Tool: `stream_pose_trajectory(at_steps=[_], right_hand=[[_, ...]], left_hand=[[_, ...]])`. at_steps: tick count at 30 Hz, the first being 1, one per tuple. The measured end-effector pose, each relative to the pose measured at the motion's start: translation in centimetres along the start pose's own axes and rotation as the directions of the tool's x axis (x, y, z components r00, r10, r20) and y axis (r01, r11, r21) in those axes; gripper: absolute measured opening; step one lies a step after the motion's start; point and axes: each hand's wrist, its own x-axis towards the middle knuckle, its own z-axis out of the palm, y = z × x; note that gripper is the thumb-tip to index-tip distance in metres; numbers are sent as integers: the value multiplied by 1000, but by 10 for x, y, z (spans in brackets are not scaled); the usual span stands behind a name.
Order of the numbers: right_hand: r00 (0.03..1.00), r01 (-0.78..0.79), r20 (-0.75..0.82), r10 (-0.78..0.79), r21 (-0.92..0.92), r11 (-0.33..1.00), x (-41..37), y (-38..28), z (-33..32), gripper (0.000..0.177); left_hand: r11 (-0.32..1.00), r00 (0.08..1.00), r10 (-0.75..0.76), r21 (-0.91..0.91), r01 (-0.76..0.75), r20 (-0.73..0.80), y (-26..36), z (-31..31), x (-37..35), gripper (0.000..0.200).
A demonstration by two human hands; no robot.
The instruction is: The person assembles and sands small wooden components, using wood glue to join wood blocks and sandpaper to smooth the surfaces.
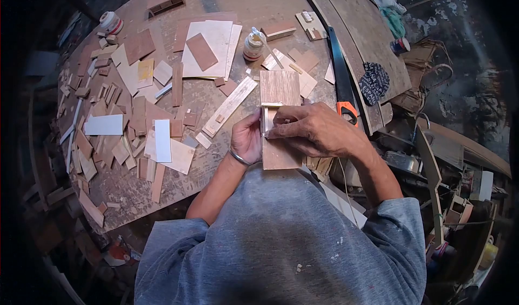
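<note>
A small wooden piece (280,88) with a slot across its middle is held close to my chest, over the table's near edge. My left hand (248,137) grips its left side, and a metal bangle is round that wrist. My right hand (316,129) reaches over the piece from the right, its fingers bent together at the slot. Whatever is between those fingertips is too small to make out. Just beyond the wooden piece stands an open glue jar (253,47) with a stick or brush in it.
Wood offcuts (121,151) and pale sheets (221,48) cover the left of the worktable (243,5). A handsaw (341,70) with an orange handle lies at right, beside a dark patterned cloth (374,83). Another jar (111,22) stands at far left.
</note>
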Motion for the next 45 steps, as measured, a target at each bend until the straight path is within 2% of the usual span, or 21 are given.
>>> stream_pose_trajectory(at_steps=[3,6,9,10,12,13,15,16,18,20,21,24,27,34,37,40,41,42,43,45], right_hand=[[1000,-16,-10,17,29,999,0,-1,0,36],[989,69,-141,-52,115,991,-1,4,-1,33],[935,112,-354,0,297,948,-12,9,-11,28],[917,11,-372,145,387,922,-20,11,-15,25],[711,-93,-490,504,646,758,-24,2,-2,29],[661,-108,-478,578,702,704,-24,-2,6,32],[548,-124,-432,716,805,581,-26,-7,27,38],[565,-163,-331,756,854,495,-30,-4,42,51],[575,-135,-305,759,880,456,-28,-10,69,58],[540,-46,-266,798,938,344,-13,-25,77,66],[537,-115,-327,778,885,452,-11,-22,82,71],[514,-245,-337,789,823,512,-5,-26,79,75],[473,-236,-328,817,847,477,-6,-21,87,73],[446,-198,-271,853,900,389,-7,-21,97,73],[427,-182,-336,839,878,444,-8,-18,104,72],[329,-126,-446,832,853,507,-12,-29,92,58],[415,-239,-615,671,638,732,-19,-24,89,51],[519,-312,-716,468,351,883,-29,-16,84,45],[628,-340,-737,248,26,940,-33,-11,80,39],[731,-283,-644,227,18,959,-32,-11,75,30]], left_hand=[[1000,1000,18,-13,-18,-16,-1,-1,0,45],[1000,1000,19,-22,-19,23,-2,1,0,43],[1000,1000,19,3,-19,17,0,5,1,41],[1000,999,22,9,-22,28,2,5,2,42],[999,998,44,18,-45,40,4,5,2,43],[998,997,61,21,-62,43,5,6,3,45],[995,995,88,37,-90,55,5,10,6,48],[994,993,98,52,-101,65,4,16,7,50],[989,990,125,77,-130,73,4,17,9,53],[980,984,163,101,-170,74,5,13,14,56],[987,985,140,64,-147,98,6,13,15,55],[975,989,148,164,-151,30,5,16,18,54],[956,984,179,235,-175,2,2,18,18,53],[962,988,154,232,-144,-26,1,10,13,50],[967,988,149,214,-137,-39,2,7,13,49],[970,989,143,206,-130,-48,4,6,11,50],[972,990,132,200,-120,-49,6,4,11,51],[975,992,119,193,-108,-51,8,4,11,52],[972,991,126,208,-112,-54,8,5,11,51],[966,990,126,236,-107,-67,6,9,11,49]])
